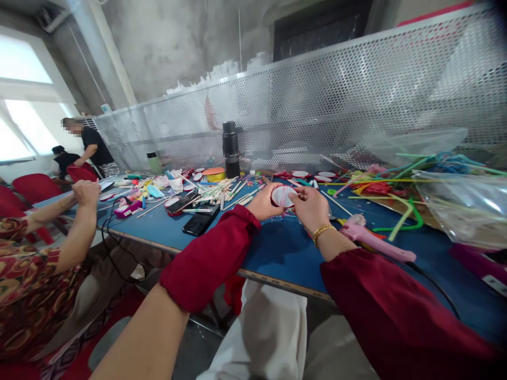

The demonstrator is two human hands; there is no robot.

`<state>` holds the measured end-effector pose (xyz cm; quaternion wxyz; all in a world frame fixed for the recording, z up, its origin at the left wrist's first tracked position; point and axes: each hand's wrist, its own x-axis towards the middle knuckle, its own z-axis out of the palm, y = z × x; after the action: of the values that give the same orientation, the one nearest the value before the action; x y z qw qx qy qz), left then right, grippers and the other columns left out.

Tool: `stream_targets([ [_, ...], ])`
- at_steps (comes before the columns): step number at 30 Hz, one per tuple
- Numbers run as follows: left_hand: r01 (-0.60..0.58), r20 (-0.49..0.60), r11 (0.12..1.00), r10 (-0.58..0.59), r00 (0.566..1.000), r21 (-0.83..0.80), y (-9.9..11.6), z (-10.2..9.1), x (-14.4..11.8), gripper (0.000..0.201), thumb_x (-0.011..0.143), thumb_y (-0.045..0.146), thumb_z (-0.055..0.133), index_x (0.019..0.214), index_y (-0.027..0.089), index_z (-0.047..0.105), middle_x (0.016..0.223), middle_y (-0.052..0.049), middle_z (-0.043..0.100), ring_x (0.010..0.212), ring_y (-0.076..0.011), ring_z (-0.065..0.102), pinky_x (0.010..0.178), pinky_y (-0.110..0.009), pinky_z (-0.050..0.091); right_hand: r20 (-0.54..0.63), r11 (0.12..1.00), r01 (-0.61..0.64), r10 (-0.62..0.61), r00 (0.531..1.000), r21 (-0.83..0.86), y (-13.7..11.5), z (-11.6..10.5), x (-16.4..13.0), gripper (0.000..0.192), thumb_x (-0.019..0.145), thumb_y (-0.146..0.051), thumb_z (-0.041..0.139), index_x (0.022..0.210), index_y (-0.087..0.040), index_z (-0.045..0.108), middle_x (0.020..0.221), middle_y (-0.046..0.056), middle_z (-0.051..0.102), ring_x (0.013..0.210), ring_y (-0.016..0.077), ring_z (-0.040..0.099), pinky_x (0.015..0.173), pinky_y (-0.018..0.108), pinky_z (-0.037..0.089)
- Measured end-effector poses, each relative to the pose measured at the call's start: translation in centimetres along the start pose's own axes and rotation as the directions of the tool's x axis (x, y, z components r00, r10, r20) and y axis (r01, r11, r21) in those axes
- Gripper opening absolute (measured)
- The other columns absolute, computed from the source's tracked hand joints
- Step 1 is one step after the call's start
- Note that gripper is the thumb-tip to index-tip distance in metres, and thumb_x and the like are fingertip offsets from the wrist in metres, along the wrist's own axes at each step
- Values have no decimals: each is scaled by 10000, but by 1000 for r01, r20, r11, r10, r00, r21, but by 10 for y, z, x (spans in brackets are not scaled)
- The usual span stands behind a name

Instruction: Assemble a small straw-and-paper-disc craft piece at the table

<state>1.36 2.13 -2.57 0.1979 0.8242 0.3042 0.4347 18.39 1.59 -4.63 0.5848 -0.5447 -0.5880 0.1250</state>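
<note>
Small round red-rimmed disc is sitting up off the blue table, pinched btwn both hands. Left hand is cupping its left edge, fingers curled; right hand is gripping the right side w/ thumb & fingertips. Pink glue gun is lying just right; black phone to the left.

A small round white disc with a red rim is being held upright, tilted slightly, just above the blue table's near middle.
</note>
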Motion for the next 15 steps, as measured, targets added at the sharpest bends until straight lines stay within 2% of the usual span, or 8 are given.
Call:
stream_targets([
  [11, 4, 15, 998, -3, 1000, -66, -3, 0, 0, 741, 658, 187, 787, 1353, 144, 534, 1330, -168, 624, 1166, -299, 637, 1028, -449, 506, 7, 1000, 0, 0, 1000, 1, 1, -1, 1, 292, 829, -422, 656, 974, -173, 703, 713, 46, 676, 630, 189, 599, 615, 329, 500],
  [15, 47, 1, 981, -48, 999, -189, -8, 0, 3, 713, 675, 305, 854, 1312, 132, 584, 1303, -170, 647, 1141, -284, 640, 1017, -429, 506, 14, 999, 27, -27, 1000, -16, -4, -3, 0, 304, 837, -433, 648, 986, -176, 713, 733, 53, 686, 662, 197, 614, 618, 325, 498],
])
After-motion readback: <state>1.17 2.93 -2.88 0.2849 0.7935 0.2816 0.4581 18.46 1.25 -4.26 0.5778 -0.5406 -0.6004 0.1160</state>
